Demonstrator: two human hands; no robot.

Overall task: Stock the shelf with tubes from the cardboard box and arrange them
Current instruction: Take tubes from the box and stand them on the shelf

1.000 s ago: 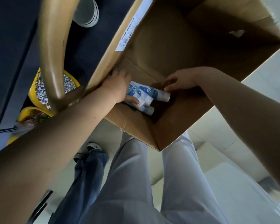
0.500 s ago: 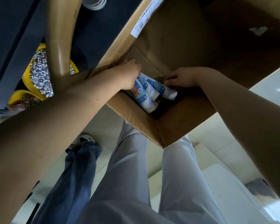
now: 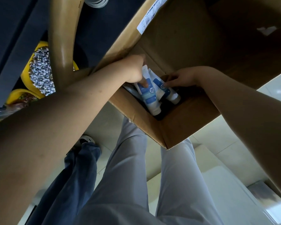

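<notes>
An open cardboard box stands in front of me, and both my hands reach into it. White tubes with blue labels lie bunched in its near corner, caps pointing toward me. My left hand grips the tubes on the left, thumb pressed on a label. My right hand touches the right-hand tube with its fingertips; whether it holds the tube I cannot tell. The shelf is out of view.
A curved wooden chair frame rises at the upper left beside the box. Behind it are yellow bowls filled with pale pebbles. Below are my grey trouser legs, another person's blue jeans and shoe, and a pale tiled floor.
The tubes have swung from lying crosswise to pointing caps toward me as my left hand gathered them. My right hand has moved onto the right-hand tube. The view shifted slightly.
</notes>
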